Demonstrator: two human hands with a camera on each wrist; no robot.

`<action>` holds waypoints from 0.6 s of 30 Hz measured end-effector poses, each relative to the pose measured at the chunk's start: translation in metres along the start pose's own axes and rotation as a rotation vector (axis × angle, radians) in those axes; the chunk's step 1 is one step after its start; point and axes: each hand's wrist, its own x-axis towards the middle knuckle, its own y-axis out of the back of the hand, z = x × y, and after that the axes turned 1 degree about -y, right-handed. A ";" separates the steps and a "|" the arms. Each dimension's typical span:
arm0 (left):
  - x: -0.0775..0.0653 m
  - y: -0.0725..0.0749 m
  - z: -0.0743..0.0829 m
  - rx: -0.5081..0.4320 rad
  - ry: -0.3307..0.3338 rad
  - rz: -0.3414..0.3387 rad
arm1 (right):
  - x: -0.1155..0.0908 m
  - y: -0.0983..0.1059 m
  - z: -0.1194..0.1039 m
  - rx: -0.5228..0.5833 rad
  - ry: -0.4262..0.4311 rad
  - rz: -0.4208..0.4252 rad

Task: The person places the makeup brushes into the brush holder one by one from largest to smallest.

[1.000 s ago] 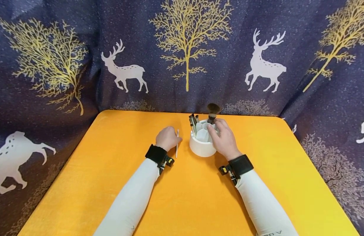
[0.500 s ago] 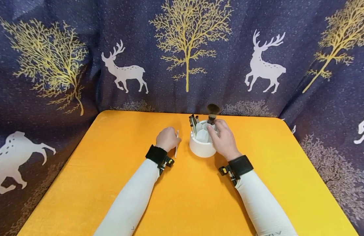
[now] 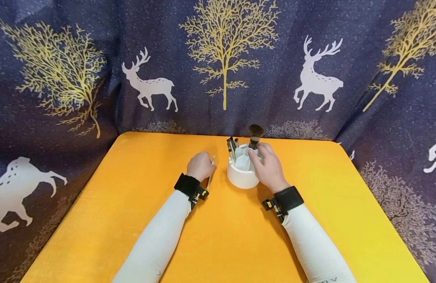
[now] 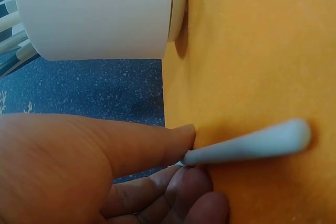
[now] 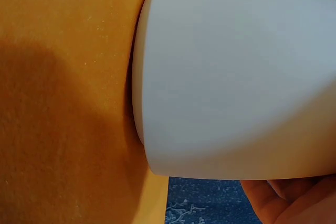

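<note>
My left hand [image 3: 201,166] pinches a slim white stick [image 4: 252,145] between thumb and fingers, low over the table. The stick's near end is rounded and smooth, like a brush handle; its middle is hidden by the fingers in the left wrist view. Just right of it stands a round white brush holder [image 3: 242,177] with petal-shaped compartments. My right hand [image 3: 269,167] grips the holder's right side, thumb at the rim and fingers round the outer wall. Several slim makeup brushes [image 3: 231,146] lean in its left part. A large fluffy brush [image 3: 255,130] and a shorter dense brush [image 3: 253,140] rise at the back.
An orange cloth covers the table [image 3: 218,243]. Behind its far edge hangs a dark blue curtain [image 3: 189,70] printed with deer and trees. Black straps with small cameras sit on both wrists.
The white stick has tilted in my left hand, its near end swinging slightly left toward the wrist. The right hand and the brush holder have stayed in place.
</note>
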 end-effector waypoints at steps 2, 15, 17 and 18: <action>0.000 0.000 0.000 0.003 -0.001 -0.003 | 0.000 0.000 0.000 0.000 0.001 0.002; 0.026 -0.021 -0.027 -0.026 -0.024 -0.026 | 0.000 0.000 0.001 -0.002 0.005 -0.001; 0.031 -0.022 -0.029 -0.020 -0.013 -0.036 | 0.000 0.000 0.001 -0.001 0.006 0.000; 0.030 -0.021 -0.028 -0.025 -0.012 -0.034 | 0.000 0.000 0.001 0.000 0.006 0.001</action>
